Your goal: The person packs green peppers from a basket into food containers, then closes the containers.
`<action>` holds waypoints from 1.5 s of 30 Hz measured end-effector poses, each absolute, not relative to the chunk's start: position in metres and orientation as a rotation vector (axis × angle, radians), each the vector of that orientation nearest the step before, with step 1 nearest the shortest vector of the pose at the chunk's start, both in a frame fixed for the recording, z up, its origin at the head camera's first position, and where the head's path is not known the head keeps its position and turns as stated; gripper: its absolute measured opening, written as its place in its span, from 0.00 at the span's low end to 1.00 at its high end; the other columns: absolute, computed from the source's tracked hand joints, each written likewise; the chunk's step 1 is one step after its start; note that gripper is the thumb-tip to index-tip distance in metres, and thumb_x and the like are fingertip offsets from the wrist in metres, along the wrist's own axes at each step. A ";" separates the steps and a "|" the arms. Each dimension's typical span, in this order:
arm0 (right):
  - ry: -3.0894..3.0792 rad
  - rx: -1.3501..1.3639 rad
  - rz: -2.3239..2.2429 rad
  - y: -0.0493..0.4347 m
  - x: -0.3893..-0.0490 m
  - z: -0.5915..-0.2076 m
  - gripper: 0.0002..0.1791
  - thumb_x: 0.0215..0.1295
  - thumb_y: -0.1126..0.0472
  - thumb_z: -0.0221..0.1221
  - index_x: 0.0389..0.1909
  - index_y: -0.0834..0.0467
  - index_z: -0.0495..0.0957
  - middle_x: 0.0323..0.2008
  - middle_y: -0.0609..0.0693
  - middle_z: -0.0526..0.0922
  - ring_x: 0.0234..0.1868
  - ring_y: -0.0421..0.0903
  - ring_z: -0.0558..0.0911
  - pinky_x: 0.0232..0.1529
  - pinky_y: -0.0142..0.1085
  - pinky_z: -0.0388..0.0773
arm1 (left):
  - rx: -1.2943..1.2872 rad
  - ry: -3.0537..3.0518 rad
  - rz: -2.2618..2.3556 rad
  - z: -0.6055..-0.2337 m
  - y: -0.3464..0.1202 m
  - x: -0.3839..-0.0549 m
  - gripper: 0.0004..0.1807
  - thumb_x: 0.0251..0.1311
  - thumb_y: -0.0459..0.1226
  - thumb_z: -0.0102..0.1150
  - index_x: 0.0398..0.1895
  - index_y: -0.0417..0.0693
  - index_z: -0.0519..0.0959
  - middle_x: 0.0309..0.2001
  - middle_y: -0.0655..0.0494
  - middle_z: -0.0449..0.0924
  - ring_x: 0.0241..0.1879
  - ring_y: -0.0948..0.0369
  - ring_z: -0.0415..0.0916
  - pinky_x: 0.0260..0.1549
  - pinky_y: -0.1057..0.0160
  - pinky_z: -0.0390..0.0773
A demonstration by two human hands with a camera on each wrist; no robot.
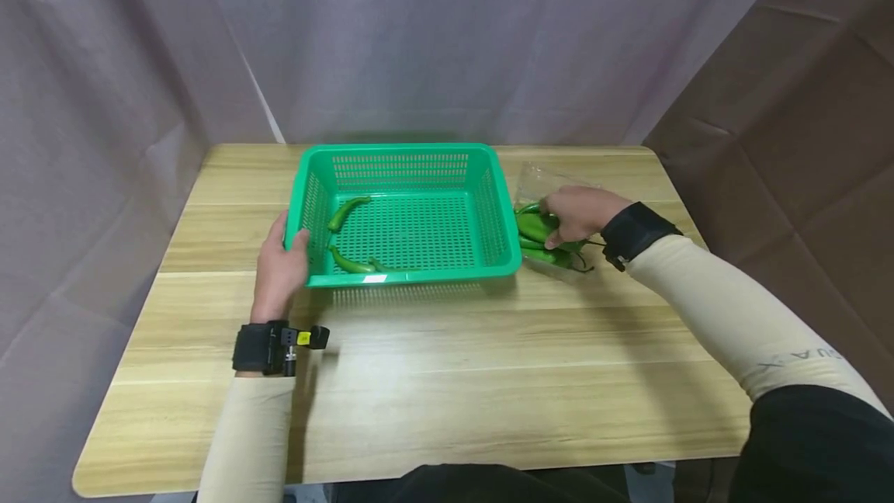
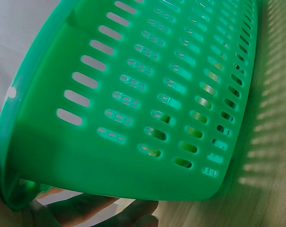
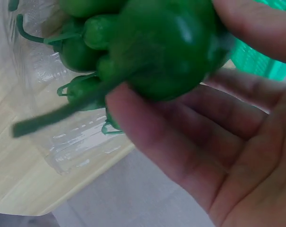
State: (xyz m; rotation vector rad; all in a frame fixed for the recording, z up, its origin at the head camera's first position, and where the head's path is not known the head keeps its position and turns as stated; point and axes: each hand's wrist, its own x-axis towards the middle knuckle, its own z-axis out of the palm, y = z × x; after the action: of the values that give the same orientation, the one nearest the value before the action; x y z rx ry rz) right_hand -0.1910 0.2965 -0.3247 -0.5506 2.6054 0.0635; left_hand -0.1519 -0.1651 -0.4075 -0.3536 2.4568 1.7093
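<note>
My left hand (image 1: 278, 270) grips the near left corner of a green plastic basket (image 1: 412, 279), its thumb over the rim and its other fingers outside, under the rim. Inside the basket lie a curved green pepper (image 1: 347, 213) and, along the near wall, another pepper (image 1: 351, 261). To the basket's right, my right hand (image 1: 583, 212) holds a large shiny green pepper (image 3: 166, 47) between thumb and fingers, its long stem pointing away from the palm. Beneath it, several more green peppers (image 3: 84, 56) lie in a clear plastic container (image 3: 67, 146).
Everything stands on a light wooden table (image 1: 447, 379). Grey curtain cloth (image 1: 419, 37) hangs behind the table's far edge, and brown cloth (image 1: 803, 146) hangs on the right. The container sits close beside the basket's right wall.
</note>
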 end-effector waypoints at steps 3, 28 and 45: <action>2.641 -0.529 0.052 0.298 -0.191 -0.329 0.32 0.61 0.50 0.74 0.58 0.68 0.80 0.46 0.59 0.87 0.44 0.54 0.85 0.50 0.53 0.83 | -0.353 2.452 1.713 -0.407 -0.165 -0.151 0.34 0.82 0.48 0.39 0.86 0.63 0.46 0.81 0.44 0.60 0.73 0.43 0.66 0.67 0.39 0.71; 2.789 -0.588 0.021 0.306 -0.189 -0.335 0.25 0.62 0.53 0.74 0.56 0.63 0.86 0.54 0.62 0.88 0.52 0.62 0.87 0.57 0.59 0.81 | -0.357 2.471 1.726 -0.406 -0.167 -0.151 0.33 0.82 0.49 0.39 0.86 0.64 0.47 0.81 0.46 0.60 0.72 0.44 0.67 0.65 0.41 0.72; 2.783 -0.544 -0.062 0.315 -0.191 -0.336 0.18 0.69 0.56 0.68 0.52 0.64 0.86 0.49 0.61 0.88 0.46 0.58 0.87 0.51 0.54 0.83 | -0.350 2.464 1.703 -0.407 -0.163 -0.151 0.34 0.82 0.50 0.39 0.86 0.66 0.45 0.82 0.47 0.57 0.71 0.44 0.68 0.64 0.42 0.73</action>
State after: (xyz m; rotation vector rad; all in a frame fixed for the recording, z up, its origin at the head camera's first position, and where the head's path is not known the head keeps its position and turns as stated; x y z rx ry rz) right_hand -0.1905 0.3152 -0.3357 -0.5437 2.7826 -0.0623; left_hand -0.1513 -0.1631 -0.4073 -0.3496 2.4641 1.7029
